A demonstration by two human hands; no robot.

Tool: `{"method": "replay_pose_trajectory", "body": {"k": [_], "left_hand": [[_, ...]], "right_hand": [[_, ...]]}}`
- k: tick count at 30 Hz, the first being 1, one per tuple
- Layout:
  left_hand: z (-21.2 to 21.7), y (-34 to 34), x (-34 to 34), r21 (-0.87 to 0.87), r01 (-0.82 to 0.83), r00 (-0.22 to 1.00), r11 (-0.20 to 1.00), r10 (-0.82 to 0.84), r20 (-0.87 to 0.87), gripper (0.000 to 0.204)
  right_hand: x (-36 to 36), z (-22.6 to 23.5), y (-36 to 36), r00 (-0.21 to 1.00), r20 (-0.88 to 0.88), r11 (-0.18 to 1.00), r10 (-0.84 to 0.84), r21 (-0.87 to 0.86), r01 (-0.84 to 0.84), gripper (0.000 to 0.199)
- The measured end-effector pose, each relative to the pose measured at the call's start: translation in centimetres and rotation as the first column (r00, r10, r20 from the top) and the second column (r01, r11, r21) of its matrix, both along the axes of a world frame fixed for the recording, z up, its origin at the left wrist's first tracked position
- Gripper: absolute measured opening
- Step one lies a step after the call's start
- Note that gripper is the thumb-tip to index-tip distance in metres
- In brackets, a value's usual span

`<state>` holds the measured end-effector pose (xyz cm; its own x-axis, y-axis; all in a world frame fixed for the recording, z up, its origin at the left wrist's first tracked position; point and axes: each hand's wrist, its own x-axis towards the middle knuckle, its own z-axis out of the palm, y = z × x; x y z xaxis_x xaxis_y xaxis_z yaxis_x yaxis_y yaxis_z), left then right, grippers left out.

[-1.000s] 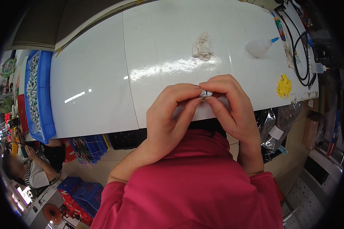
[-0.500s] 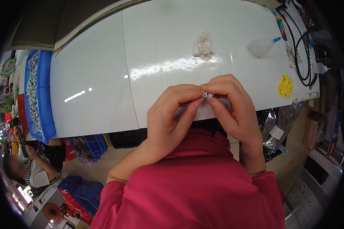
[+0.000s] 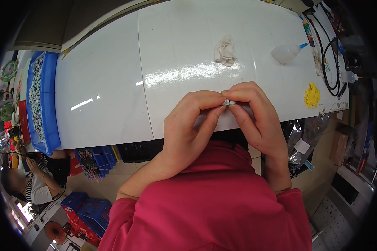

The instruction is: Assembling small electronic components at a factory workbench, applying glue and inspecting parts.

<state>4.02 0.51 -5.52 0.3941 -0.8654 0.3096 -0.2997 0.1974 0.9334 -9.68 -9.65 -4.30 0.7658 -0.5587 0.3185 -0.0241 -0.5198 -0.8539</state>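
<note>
Between my fingertips sits a small white part with dark spots [image 3: 228, 102], too small to name more closely. My left hand [image 3: 192, 119] pinches it from the left with thumb and forefinger. From the other side, my right hand [image 3: 259, 117] grips it the same way, so both hands meet over the near edge of the white table [image 3: 109, 121]. Fingers cover most of the part. Beyond the hands lies a crumpled whitish cloth [image 3: 225, 52].
A blue tray [image 3: 49, 104] full of small pale parts stands at the table's left end. Toward the right are a squeeze bottle [image 3: 285, 53] with a blue tip, a yellow lump [image 3: 312, 96] and a black cable [image 3: 325, 62]. Another person [image 3: 40, 180] sits far left.
Both hands stay together with the part held in a pinch. The part seems slightly turned, with more of it showing between the fingertips. The view has shifted a little.
</note>
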Motion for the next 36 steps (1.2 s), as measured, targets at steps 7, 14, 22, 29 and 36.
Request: {"method": "replay_pose_trajectory", "body": {"k": [7, 14, 22, 29, 36], "left_hand": [[-0.5, 0.2, 0.4, -0.001, 0.005, 1.0, 1.0, -0.005, 0.006, 0.02], [-1.0, 0.1, 1.1, -0.003, 0.016, 0.999, 1.0, -0.016, 0.03, 0.021], [-1.5, 0.4, 2.0, 0.002, 0.065, 0.992, 0.998, -0.065, 0.107, 0.021], [-1.6, 0.4, 1.6, -0.022, 0.033, 0.994, 0.999, -0.031, 0.105, 0.023], [-1.8, -0.5, 1.2, -0.033, 0.057, 0.995, 0.998, -0.054, 0.089, 0.022]], "right_hand": [[0.3, -0.2, 0.1, 1.0, -0.009, 0.999, 0.001, 0.039, -0.001, 0.021], [0.9, -1.1, 0.1, 1.0, -0.003, 1.0, -0.003, 0.03, 0.003, 0.021], [1.6, -1.7, 0.3, 1.0, 0.01, 1.0, -0.025, -0.004, 0.025, 0.021], [1.3, -2.0, 0.4, 1.0, 0.012, 0.999, -0.023, -0.032, 0.024, 0.02], [0.7, -1.7, 0.0, 0.998, -0.016, 0.998, -0.054, -0.013, 0.054, 0.02]]}}
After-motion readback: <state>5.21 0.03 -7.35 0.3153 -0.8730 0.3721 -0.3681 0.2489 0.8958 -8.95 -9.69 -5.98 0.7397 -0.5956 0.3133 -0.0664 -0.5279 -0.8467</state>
